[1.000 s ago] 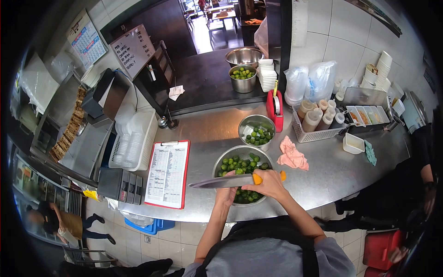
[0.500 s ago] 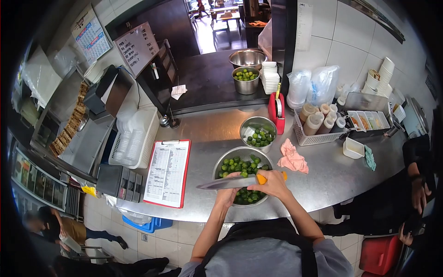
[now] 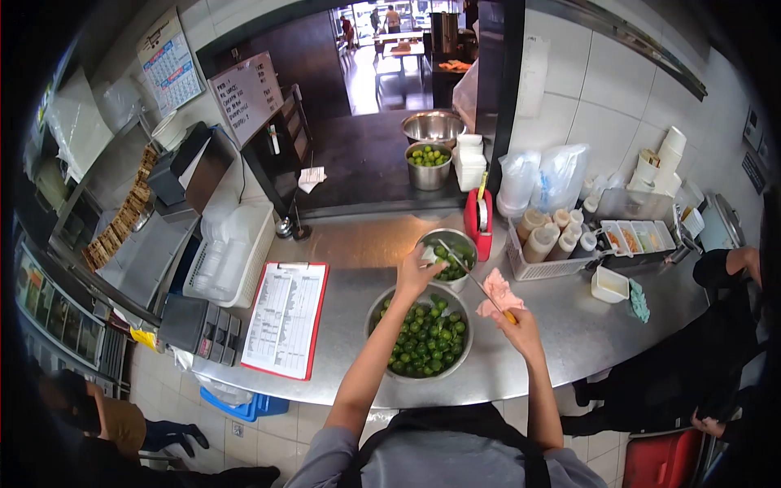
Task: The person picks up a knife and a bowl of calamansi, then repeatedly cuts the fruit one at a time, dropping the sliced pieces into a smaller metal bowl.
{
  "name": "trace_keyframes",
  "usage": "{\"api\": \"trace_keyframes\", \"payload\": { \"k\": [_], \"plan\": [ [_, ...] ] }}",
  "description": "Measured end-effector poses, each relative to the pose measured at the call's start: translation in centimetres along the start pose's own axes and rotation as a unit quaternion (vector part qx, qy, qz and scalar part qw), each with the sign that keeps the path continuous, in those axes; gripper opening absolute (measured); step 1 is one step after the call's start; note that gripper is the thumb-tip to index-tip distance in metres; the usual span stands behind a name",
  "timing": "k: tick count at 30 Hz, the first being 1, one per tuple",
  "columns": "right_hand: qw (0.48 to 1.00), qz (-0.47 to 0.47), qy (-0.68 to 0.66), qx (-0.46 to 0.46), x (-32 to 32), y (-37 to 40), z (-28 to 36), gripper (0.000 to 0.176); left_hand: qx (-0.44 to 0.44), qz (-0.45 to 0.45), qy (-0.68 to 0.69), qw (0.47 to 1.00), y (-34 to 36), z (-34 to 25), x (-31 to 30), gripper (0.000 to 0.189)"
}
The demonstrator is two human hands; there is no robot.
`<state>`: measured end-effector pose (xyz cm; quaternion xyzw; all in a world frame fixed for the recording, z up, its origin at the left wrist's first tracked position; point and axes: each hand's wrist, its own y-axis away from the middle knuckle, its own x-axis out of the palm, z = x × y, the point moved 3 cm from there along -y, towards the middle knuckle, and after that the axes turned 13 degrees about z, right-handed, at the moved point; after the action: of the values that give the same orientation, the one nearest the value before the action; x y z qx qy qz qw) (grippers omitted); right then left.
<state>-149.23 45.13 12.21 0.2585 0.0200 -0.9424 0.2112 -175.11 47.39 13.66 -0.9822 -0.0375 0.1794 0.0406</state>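
My right hand [image 3: 518, 327] grips the yellow handle of a knife [image 3: 468, 272], its long blade slanting up and left across the smaller metal bowl [image 3: 468, 281]. Over the left rim of that bowl is my left hand [image 3: 416, 275], its thumb and fingers apart and nothing visible in its grasp. Green limes [image 3: 446, 272] and something whitish lie in the smaller bowl, partly covered by the hand and blade. Closer to me stands a larger metal bowl [image 3: 370, 313], full of small green limes [image 3: 427, 337]. A pink cloth [image 3: 498, 291] lies beside the knife.
A red clipboard [image 3: 285, 317] with a printed sheet lies at left, near a white basket [image 3: 252, 260] of plastic containers. Right are a red tape-dispenser-like object [image 3: 478, 224], a basket of sauce bottles [image 3: 553, 264] and a topping box [image 3: 639, 236]. Another person [image 3: 675, 366] stands at right.
My left hand has moved from the larger bowl to the smaller one. The knife, level over the larger bowl before, has swung right and now slants over the smaller bowl.
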Motion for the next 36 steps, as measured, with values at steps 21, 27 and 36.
{"api": "trace_keyframes", "payload": {
  "k": [21, 27, 36],
  "plan": [
    [0.993, -0.06, 0.1, 0.024, 0.1, -0.6, -11.6, 0.037, -0.085, -0.24, 0.384, 0.888, 8.8, 13.8, -0.2, 0.028],
    [0.996, -0.023, 0.08, 0.04, 3.1, -6.2, -10.5, 0.035, -0.057, -0.276, 0.389, 0.877, 5.8, 12.5, -0.2, 0.03],
    [0.986, -0.115, 0.096, -0.072, 8.1, -15.6, -11.4, 0.045, -0.055, -0.312, 0.366, 0.875, 3.8, 13.2, 0.0, 0.034]
  ]
}}
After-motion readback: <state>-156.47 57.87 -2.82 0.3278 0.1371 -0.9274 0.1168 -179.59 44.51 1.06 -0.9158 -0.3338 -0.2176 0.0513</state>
